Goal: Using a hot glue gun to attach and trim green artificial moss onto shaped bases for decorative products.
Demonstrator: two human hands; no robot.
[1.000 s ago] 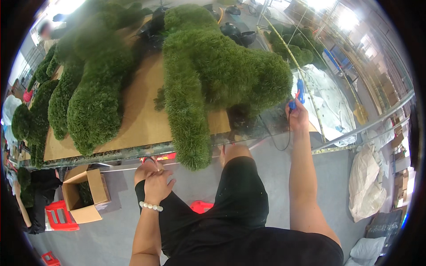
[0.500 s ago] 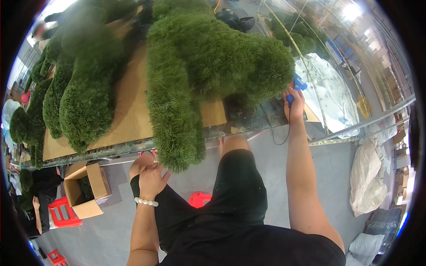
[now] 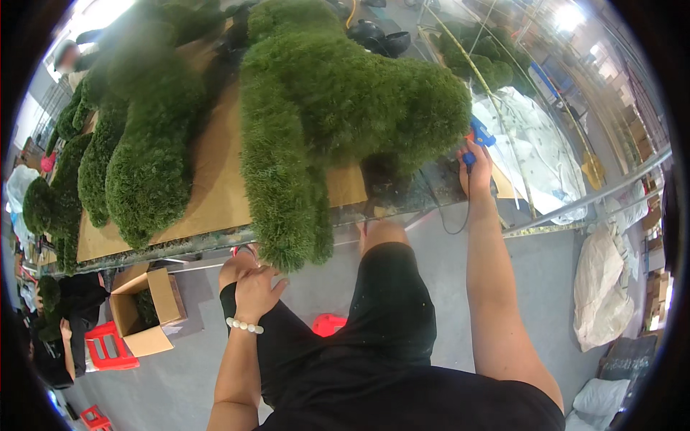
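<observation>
A large animal-like figure covered in green artificial grass (image 3: pixel 359 93) lies on the worktable, one leg hanging past the near edge. My left hand (image 3: pixel 257 293) is just beside the lower end of that leg, over my knee, thumb spread from the fingers. Its fingertips are partly hidden, and I cannot tell whether they touch the grass. At the figure's right end, my right hand (image 3: pixel 476 171) is closed around a blue hot glue gun (image 3: pixel 483 133). The tool's nozzle end is hidden by the grass, and a dark cord hangs below it.
More grass-covered shapes (image 3: pixel 147 172) lie at left on brown cardboard (image 3: pixel 215 165). White sheeting (image 3: pixel 535 144) and thin poles lie at right. Below the table are an open carton (image 3: pixel 171 305), a red stool (image 3: pixel 108 348) and another person's arm (image 3: pixel 67 348).
The view has shifted slightly. My left thumb stands a little farther from the grass leg's end. My right hand keeps the glue gun at the figure's right end.
</observation>
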